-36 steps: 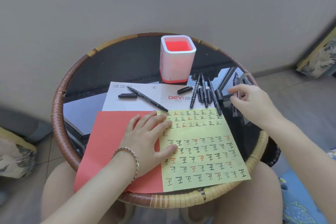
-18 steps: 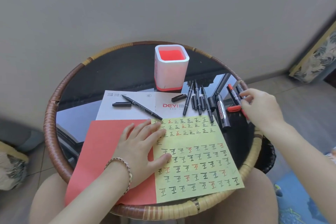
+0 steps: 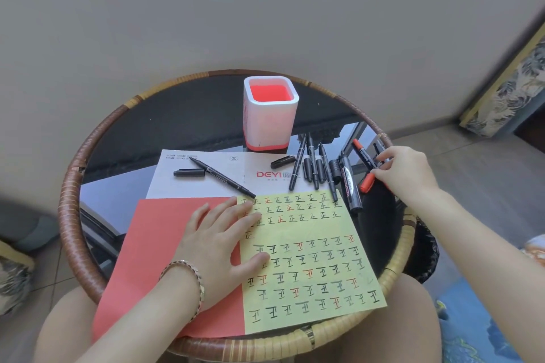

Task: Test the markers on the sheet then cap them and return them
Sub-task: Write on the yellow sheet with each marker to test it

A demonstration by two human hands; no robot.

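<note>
One holder [image 3: 269,124], one yellow sheet [image 3: 309,230] (ink-marked)

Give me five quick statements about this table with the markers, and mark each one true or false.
1. The left hand lies flat across both the red sheet and the yellow sheet. True.
2. The right hand holds a marker over the yellow sheet. False: it pinches the red marker near the right rim of the table, off the sheet.
3. The pen holder stands upright with no markers visible in it. True.
4. The thin black marker on the white sheet is capped. False: its cap lies beside it.
5. The yellow sheet bears only black marks. False: some are red.
</note>
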